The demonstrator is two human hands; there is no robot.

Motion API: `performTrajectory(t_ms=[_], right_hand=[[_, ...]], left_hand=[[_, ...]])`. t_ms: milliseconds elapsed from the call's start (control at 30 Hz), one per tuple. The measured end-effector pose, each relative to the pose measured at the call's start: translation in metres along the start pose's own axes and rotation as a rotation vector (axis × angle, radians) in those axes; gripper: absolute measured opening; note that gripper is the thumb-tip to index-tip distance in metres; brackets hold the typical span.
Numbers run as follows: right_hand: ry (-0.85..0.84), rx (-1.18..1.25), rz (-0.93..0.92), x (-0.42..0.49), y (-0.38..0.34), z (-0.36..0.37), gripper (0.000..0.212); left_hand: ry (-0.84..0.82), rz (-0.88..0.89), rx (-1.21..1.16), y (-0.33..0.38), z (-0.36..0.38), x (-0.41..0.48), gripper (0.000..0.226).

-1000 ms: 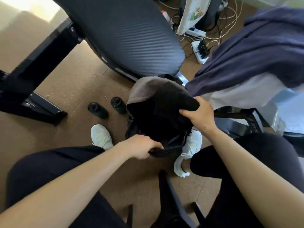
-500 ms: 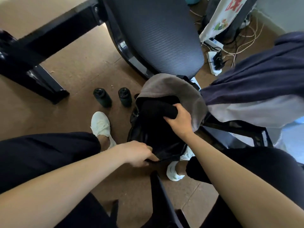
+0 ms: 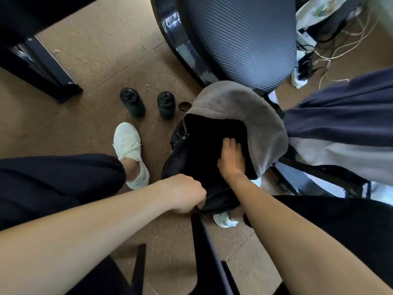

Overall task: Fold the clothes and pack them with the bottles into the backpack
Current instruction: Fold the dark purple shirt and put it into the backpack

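A black backpack stands open on the floor between my feet. My left hand is shut on its near rim and holds the opening wide. My right hand lies flat, fingers spread, on a folded black garment inside the opening. A grey garment is draped over the bag's far side. Two dark bottles stand upright on the floor left of the bag. A navy and white cloth hangs at the right.
A dark office chair seat looms right behind the bag. A black desk leg crosses the far left. Power strips and cables lie at the back right. My white shoes flank the bag; a small black cap lies beside the bottles.
My right hand has pushed the black garment down from the bag's mouth into the backpack and flattened on it. The left hand kept its grip on the rim.
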State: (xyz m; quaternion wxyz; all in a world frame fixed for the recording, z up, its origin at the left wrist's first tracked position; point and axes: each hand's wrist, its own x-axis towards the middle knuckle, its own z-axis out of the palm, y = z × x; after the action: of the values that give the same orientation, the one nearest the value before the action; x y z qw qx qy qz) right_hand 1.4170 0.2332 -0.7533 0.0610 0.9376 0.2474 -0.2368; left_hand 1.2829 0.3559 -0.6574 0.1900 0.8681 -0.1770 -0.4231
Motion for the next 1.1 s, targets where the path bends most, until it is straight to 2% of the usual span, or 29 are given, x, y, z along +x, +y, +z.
performTrajectory(t_ms=[67, 167, 200, 433, 667, 767, 933, 1033, 1100], right_hand=[[-0.057, -0.082, -0.033, -0.002, 0.003, 0.003, 0.056], [-0.376, -0.138, -0.049, -0.008, 0.005, 0.010, 0.067], [-0.411, -0.105, -0.047, -0.011, 0.004, 0.010, 0.069], [-0.053, 0.067, -0.204, -0.055, -0.011, -0.011, 0.063], [0.044, 0.383, -0.219, -0.107, 0.008, -0.065, 0.050], [0.147, 0.529, -0.214, -0.129, 0.028, -0.096, 0.042], [0.456, 0.684, -0.154, -0.165, 0.079, -0.136, 0.028], [0.669, 0.693, -0.086, -0.179, 0.114, -0.158, 0.025], [0.811, 0.666, -0.020, -0.185, 0.139, -0.174, 0.024]], left_hand=[[0.020, 0.004, 0.012, 0.000, 0.000, 0.002, 0.050], [0.023, -0.003, 0.028, -0.001, 0.000, 0.004, 0.048], [0.023, -0.005, 0.038, -0.001, -0.001, 0.003, 0.047], [-0.016, -0.021, 0.011, 0.001, -0.011, -0.002, 0.043], [-0.001, -0.085, 0.026, -0.004, -0.021, -0.004, 0.040], [-0.005, -0.101, -0.008, -0.003, -0.034, -0.005, 0.033], [-0.036, -0.179, -0.103, 0.000, -0.044, 0.002, 0.034], [-0.037, -0.182, -0.152, 0.004, -0.051, 0.007, 0.033], [0.039, -0.158, -0.208, 0.014, -0.063, 0.012, 0.029]])
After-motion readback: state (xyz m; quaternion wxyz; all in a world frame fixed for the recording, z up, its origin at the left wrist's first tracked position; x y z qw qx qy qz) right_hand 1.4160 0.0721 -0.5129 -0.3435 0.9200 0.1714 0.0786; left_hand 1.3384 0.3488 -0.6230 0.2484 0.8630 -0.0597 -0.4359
